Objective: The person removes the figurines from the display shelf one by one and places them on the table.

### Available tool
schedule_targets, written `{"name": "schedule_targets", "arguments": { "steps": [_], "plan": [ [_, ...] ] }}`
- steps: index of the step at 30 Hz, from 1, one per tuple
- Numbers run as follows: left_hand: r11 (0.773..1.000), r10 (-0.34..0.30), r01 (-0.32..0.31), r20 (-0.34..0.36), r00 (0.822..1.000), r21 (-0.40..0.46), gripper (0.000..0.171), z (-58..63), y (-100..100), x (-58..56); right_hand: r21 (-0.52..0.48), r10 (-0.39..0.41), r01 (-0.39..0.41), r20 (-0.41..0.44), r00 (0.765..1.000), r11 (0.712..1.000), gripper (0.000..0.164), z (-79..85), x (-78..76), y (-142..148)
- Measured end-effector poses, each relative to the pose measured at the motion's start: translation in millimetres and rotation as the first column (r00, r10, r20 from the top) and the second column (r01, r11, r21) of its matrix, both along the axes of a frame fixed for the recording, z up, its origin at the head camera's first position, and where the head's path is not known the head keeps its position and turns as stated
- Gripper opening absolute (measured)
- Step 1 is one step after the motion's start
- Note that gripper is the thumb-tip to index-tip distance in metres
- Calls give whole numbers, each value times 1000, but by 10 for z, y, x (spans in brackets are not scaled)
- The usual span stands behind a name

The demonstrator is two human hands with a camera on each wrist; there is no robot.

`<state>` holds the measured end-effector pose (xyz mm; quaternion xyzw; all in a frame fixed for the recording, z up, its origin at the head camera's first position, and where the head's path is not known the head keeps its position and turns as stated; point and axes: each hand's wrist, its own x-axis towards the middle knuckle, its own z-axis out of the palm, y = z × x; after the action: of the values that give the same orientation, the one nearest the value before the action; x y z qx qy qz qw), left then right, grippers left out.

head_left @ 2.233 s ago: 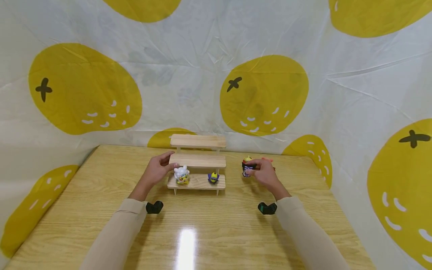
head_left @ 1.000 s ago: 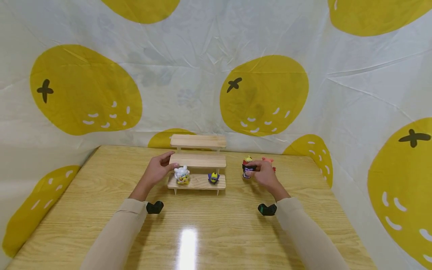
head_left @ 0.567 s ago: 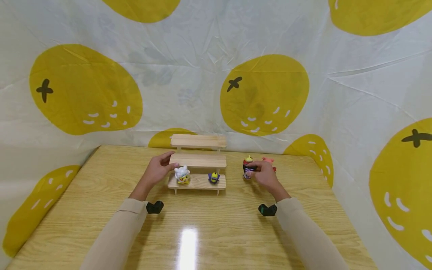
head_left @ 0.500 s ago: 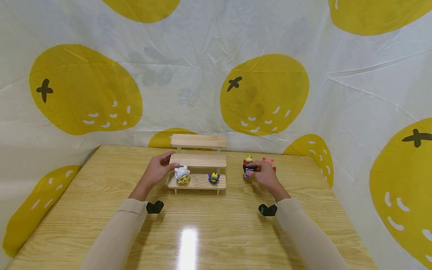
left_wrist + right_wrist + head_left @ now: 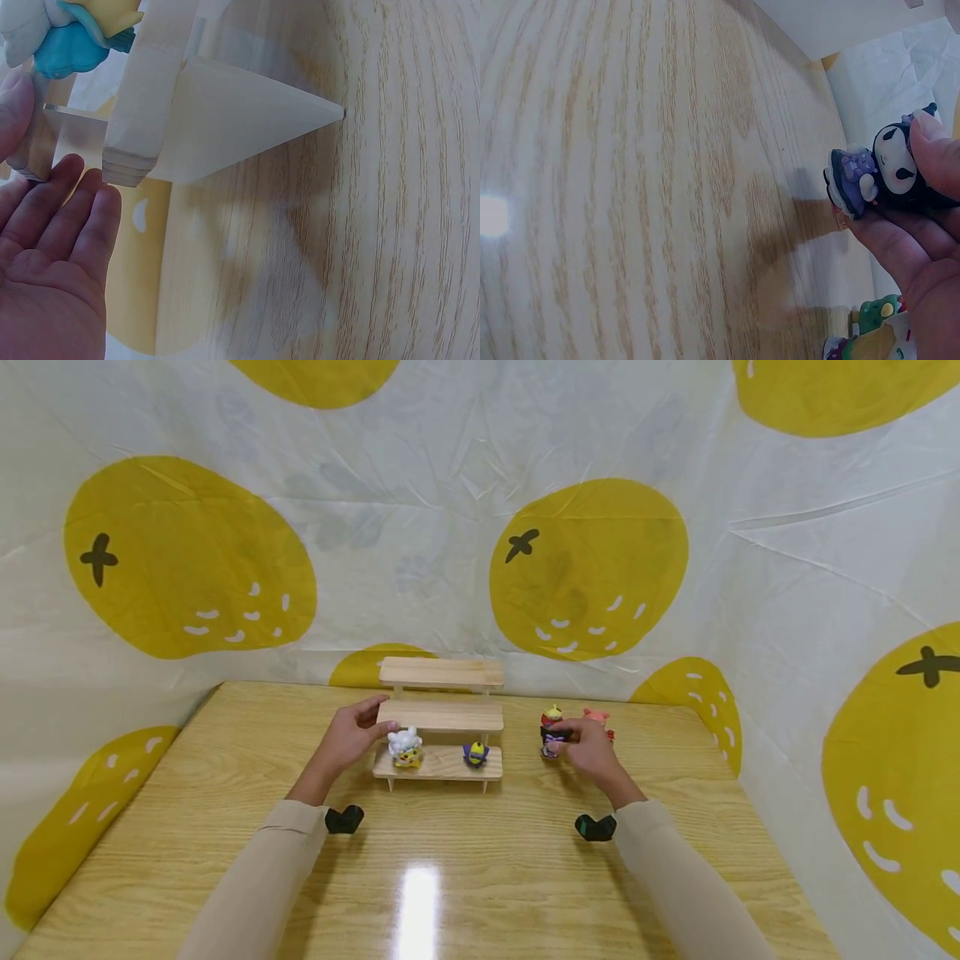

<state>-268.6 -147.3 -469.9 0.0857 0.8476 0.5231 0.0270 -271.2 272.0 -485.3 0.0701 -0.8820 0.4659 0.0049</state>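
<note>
My left hand (image 5: 352,735) grips the left end of the middle board of a three-tier wooden display shelf (image 5: 442,717), thumb at the front edge and fingers at the back. On the bottom board stand a white-hooded yellow figurine (image 5: 406,748) at the left and a purple-and-yellow figurine (image 5: 476,754) at the right. Right of the shelf, my right hand (image 5: 591,750) pinches a black-hooded figurine (image 5: 894,161) between thumb and fingers. It has a white face and a purple bow, and lies sideways in the right wrist view.
Behind my right hand stand a red figurine with a yellow top (image 5: 552,714) and a pink figurine (image 5: 597,716), partly hidden. A green-topped figurine (image 5: 874,315) shows low in the right wrist view. A patterned curtain (image 5: 420,577) borders the wooden table (image 5: 495,877).
My right hand and the black-hooded figurine have shifted slightly, so more of the red and pink figurines behind shows. My left hand stays at the shelf.
</note>
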Motion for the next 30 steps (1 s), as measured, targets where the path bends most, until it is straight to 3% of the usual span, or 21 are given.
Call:
{"name": "schedule_targets", "arguments": {
  "steps": [30],
  "plan": [
    [1000, 2, -2, -12, 1000, 14, 69, 9, 4, 0, -23, 3, -3, -6, 1000, 1000, 25, -49, 30, 11]
  ]
}}
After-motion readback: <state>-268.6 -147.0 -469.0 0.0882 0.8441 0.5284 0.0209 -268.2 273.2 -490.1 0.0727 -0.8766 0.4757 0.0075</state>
